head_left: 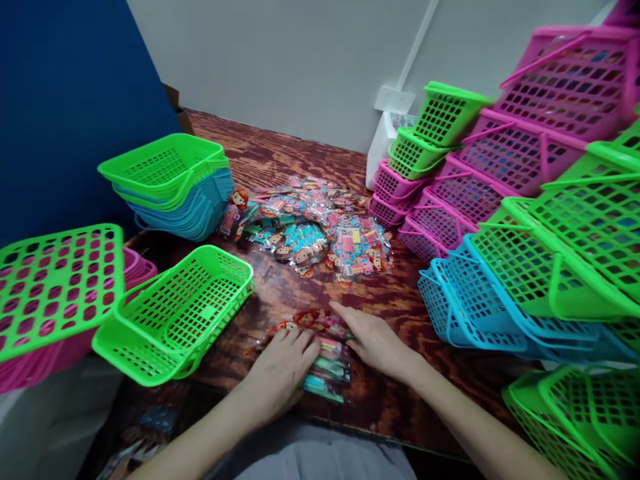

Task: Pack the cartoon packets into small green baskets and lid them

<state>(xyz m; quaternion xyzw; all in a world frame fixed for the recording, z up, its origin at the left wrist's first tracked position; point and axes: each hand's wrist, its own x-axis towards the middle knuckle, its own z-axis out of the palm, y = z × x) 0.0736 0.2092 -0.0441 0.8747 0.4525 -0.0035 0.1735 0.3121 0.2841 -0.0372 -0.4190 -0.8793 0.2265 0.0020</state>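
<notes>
Several small clear packets (327, 367) with cartoon-figure tops and pink, green and blue contents lie in an overlapping row near the table's front edge. My left hand (284, 363) rests palm down across their left side, fingers lying over the plastic. At their right edge is my right hand (377, 339), its index finger stretched out and its thumb apart, touching or very near the packets. Farther back spreads a loose heap of similar packets (305, 240). An upright green basket (200, 313) stands to the left of my left hand.
Nested green and blue baskets (180, 207) stand at the back left, near an upturned green basket (55, 287) over pink ones. Tall stacks of pink baskets (525, 150), green baskets (540, 253) and blue baskets (450, 300) crowd the right. A wall socket (395, 100) is behind.
</notes>
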